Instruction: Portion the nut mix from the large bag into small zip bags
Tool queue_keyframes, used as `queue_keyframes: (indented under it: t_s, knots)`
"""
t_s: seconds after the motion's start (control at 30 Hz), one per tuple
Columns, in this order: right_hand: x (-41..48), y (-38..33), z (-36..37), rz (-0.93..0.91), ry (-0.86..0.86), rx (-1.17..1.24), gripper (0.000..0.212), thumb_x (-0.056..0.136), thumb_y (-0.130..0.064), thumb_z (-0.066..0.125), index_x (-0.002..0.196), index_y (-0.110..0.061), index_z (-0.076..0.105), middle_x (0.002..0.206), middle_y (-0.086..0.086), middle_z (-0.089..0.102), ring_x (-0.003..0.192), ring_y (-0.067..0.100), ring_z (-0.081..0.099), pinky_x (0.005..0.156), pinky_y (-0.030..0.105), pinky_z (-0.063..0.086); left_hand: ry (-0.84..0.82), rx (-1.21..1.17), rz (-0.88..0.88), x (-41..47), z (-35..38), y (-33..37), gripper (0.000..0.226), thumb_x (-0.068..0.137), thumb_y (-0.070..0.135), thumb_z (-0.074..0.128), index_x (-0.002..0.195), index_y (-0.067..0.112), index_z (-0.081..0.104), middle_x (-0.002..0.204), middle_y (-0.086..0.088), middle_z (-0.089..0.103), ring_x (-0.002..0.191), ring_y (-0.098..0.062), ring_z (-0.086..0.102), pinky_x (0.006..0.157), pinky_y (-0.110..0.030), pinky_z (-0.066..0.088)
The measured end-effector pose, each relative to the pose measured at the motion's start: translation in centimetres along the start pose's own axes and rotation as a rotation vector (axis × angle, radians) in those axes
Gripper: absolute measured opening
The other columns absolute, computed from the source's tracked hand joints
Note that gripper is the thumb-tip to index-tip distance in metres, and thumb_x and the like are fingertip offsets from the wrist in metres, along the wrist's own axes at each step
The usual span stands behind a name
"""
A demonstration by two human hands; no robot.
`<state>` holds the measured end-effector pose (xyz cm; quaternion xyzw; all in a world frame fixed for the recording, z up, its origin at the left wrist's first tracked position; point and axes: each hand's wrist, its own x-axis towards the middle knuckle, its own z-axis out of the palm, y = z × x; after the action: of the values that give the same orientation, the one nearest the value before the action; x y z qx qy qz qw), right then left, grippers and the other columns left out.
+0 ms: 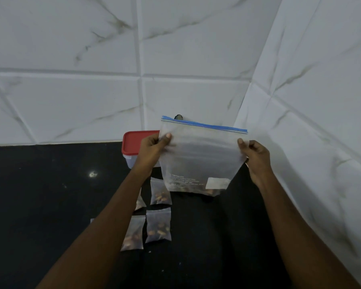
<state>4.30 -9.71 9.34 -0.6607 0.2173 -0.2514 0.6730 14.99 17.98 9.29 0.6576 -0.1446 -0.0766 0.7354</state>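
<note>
Upright, large bag (200, 161) pinched: left hand (152, 150), right hand (256, 158); seemingly sealed.

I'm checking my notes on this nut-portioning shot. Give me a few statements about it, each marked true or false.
1. The left hand and the right hand both grip the large bag by its side edges. True.
2. The large bag is packed full of nuts. False: it looks nearly empty, with only a few nuts at the bottom.
3. On the black counter lie small bags holding nuts. True.
4. The container behind the left hand has a blue lid. False: its lid is red.
</note>
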Motion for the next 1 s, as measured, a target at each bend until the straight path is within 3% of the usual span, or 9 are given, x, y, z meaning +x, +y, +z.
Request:
queue_keyframes:
  t_s: [0.2,0.27,0.4,0.5,0.6,0.67,0.8,0.9,1.0]
  knots:
    - [-3.2,3.3,-1.0,0.107,-0.196,-0.127,0.039,0.082,-0.039,0.07,0.114,-0.018,0.07,0.111,0.001,0.074,0.11,0.021,0.066,0.103,0.046,0.048,-0.063,0.121,-0.151,-1.4,-1.0,-1.9,0.038,0.09,0.031,0.067,0.123,0.016,0.057,0.107,0.004,0.068,0.09,-0.003,0.065,0.065,-0.013,0.053]
    - [-3.6,3.7,-1.2,0.099,-0.169,-0.184,0.031,0.086,-0.036,0.07,0.111,-0.017,0.071,0.108,0.001,0.074,0.109,0.02,0.066,0.105,0.048,0.046,-0.088,0.195,-0.16,-1.7,-1.2,-2.2,0.056,0.086,0.027,0.071,0.135,0.014,0.048,0.114,-0.002,0.067,0.09,-0.003,0.066,0.065,-0.015,0.054]
    - [-4.3,3.0,-1.1,0.06,-0.006,-0.101,0.028,0.087,-0.024,0.071,0.11,-0.007,0.07,0.104,0.005,0.072,0.1,0.019,0.066,0.101,0.045,0.051,-0.061,0.135,-0.067,-2.6,-1.0,-2.0,0.068,0.087,0.018,0.071,0.145,0.021,0.037,0.101,-0.001,0.071,0.091,-0.006,0.07,0.074,-0.017,0.055]
    - [-5.5,2.9,-1.4,0.053,-0.001,-0.13,0.046,0.082,-0.016,0.075,0.123,-0.013,0.056,0.117,0.0,0.064,0.106,0.014,0.062,0.094,0.032,0.053,-0.096,0.208,-0.008,-3.4,-1.3,-2.3,0.063,0.081,0.02,0.077,0.136,0.031,0.047,0.112,0.0,0.067,0.104,-0.013,0.065,0.084,-0.027,0.056]
    - [-6.7,4.0,-2.1,0.083,-0.035,-0.15,0.081,0.074,-0.001,0.08,0.141,-0.021,0.039,0.127,-0.002,0.057,0.113,0.013,0.058,0.085,0.022,0.051,-0.111,0.466,0.058,-4.3,-1.7,-3.2,0.062,0.074,0.02,0.083,0.13,0.023,0.056,0.12,0.007,0.058,0.111,-0.012,0.056,0.092,-0.027,0.049]
    - [-7.5,4.5,-2.6,0.04,-0.08,-0.256,0.089,0.071,0.003,0.082,0.146,-0.021,0.038,0.128,-0.004,0.054,0.115,0.009,0.053,0.081,0.011,0.049,-0.113,0.603,0.113,-4.8,-1.9,-3.8,0.062,0.072,0.022,0.084,0.129,0.019,0.059,0.121,0.002,0.058,0.11,-0.012,0.054,0.092,-0.026,0.047]
    - [-9.4,5.2,-3.2,-0.137,-0.195,-0.585,0.052,0.071,-0.008,0.085,0.119,-0.019,0.067,0.117,-0.008,0.063,0.111,0.009,0.056,0.083,0.004,0.04,-0.104,0.859,0.262,-6.2,-2.5,-5.1,0.032,0.069,0.026,0.086,0.097,0.018,0.073,0.096,0.002,0.051,0.087,-0.009,0.046,0.071,-0.019,0.039]
    - [-11.0,6.3,-4.3,-0.215,-0.167,-0.662,0.035,0.064,-0.008,0.089,0.092,-0.024,0.075,0.093,-0.007,0.058,0.087,0.013,0.06,0.075,0.003,0.041,-0.151,0.936,0.379,-8.4,-3.7,-6.0,0.025,0.062,0.023,0.09,0.079,0.016,0.073,0.101,0.0,0.05,0.096,-0.012,0.042,0.077,-0.025,0.039]
    - [-12.9,7.8,-5.7,-0.173,-0.197,-0.686,0.037,0.058,-0.009,0.092,0.074,-0.036,0.072,0.093,-0.006,0.049,0.088,0.011,0.054,0.08,0.006,0.04,-0.352,0.966,0.406,-10.8,-4.8,-6.3,0.021,0.066,0.023,0.087,0.077,0.021,0.069,0.12,-0.005,0.06,0.113,-0.004,0.041,0.091,-0.033,0.043]
